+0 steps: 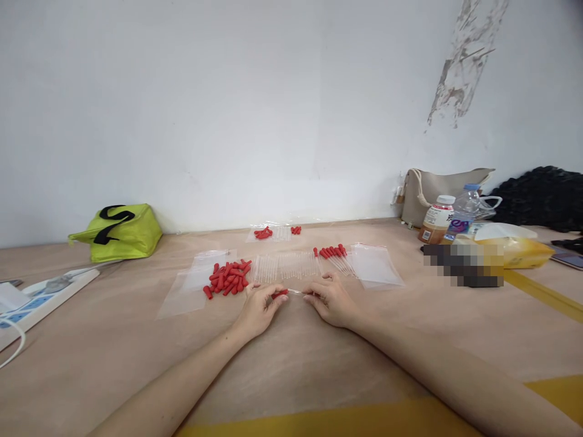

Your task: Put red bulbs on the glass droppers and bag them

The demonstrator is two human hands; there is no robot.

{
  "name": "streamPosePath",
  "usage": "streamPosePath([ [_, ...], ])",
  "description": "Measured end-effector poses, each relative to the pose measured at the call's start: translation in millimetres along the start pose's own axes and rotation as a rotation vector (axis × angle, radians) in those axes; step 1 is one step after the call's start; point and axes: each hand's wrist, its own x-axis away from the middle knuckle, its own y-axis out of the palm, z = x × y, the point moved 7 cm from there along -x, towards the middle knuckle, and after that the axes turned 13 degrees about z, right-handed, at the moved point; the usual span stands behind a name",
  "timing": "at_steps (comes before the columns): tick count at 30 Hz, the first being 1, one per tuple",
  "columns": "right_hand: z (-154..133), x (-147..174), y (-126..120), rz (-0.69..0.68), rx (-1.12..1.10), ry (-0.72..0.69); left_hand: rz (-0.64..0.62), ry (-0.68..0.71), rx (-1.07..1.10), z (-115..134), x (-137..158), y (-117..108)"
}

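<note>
My left hand is closed on a red rubber dropper bulb. Pinched in my right hand is a thin clear dropper tube. The tube's left end meets the bulb; how far it sits inside, I cannot tell. Behind my left hand lies a heap of loose red bulbs. Rows of clear tubes lie just beyond both hands. To their right are several tubes with red bulbs on them, side by side.
Clear plastic bags lie at left, and more bags at right. A bag with red bulbs is by the wall. A power strip and lime bag stand left; bottles and a yellow packet right.
</note>
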Motion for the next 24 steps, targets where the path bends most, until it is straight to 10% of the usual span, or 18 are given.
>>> streamPosePath([
  [24,-3,2,1,-0.091,0.028,-0.109,-0.022,0.310,-0.029,27,9,2],
])
